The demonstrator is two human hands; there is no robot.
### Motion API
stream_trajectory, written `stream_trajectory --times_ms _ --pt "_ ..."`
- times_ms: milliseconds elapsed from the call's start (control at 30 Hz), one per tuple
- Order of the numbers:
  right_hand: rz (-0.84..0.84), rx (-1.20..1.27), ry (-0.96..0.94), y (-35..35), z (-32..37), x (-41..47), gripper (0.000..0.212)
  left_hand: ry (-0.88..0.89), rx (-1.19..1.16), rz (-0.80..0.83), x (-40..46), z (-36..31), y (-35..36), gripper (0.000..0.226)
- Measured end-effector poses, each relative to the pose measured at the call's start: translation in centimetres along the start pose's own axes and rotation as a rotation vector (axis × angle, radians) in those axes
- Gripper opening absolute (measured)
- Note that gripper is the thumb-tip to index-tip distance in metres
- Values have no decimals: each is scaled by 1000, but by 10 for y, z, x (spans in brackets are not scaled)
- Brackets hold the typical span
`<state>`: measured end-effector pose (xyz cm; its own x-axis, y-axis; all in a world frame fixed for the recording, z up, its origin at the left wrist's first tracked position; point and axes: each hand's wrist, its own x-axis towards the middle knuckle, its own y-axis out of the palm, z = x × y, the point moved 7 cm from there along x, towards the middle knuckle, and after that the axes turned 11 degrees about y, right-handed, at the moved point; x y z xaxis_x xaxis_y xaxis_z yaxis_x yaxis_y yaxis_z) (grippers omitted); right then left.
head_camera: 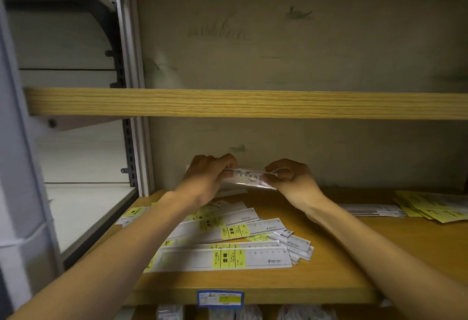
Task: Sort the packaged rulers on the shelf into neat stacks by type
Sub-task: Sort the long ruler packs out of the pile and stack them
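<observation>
Up near the middle of the frame, the left hand (210, 171) and the right hand (288, 178) each pinch one end of a clear-wrapped short ruler (249, 177), fingers curled round its ends, holding it level above the back of the wooden shelf (329, 264), close to the rear wall. Nothing else is in either hand.

Below the wrists, in the lower middle of the frame, a loose heap of packaged rulers (228, 241) lies fanned and overlapping, long white ones with yellow labels on top and some smaller packs poking out at its right edge. At the right edge of the frame lie another flat pile of white packs (374, 210) and, just beside it, a spread of yellow-backed packs (435, 205).

By my reading, this is the picking-and-judging step: one ruler lifted out, its type being settled. The sorting looks early, since the heap is still jumbled. Next the held ruler needs a place among its own kind, laid square with edges matched; whether a stack for it exists behind the hands, I cannot tell.
</observation>
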<state>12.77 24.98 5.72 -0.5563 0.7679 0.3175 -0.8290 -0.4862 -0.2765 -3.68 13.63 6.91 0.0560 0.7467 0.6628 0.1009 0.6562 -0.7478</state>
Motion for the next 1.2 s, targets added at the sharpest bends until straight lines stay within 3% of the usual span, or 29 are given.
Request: stream_trajectory --times_ms 167,300,533,833,1200 --pt "-130 8 -9 11 -3 5 9 90 162 -146 -16 -4 -26 17" --pt "-278 -56 26 4 -13 16 20 18 211 -208 -37 9 -41 24" --pt "-370 -176 155 -2 -30 22 5 -163 222 43 -62 39 -25 4" --pt "-376 -194 125 6 -23 27 10 -384 320 320 -78 64 -6 24" --pt "-336 -259 131 6 -19 32 17 -440 133 509 -74 77 22 16"
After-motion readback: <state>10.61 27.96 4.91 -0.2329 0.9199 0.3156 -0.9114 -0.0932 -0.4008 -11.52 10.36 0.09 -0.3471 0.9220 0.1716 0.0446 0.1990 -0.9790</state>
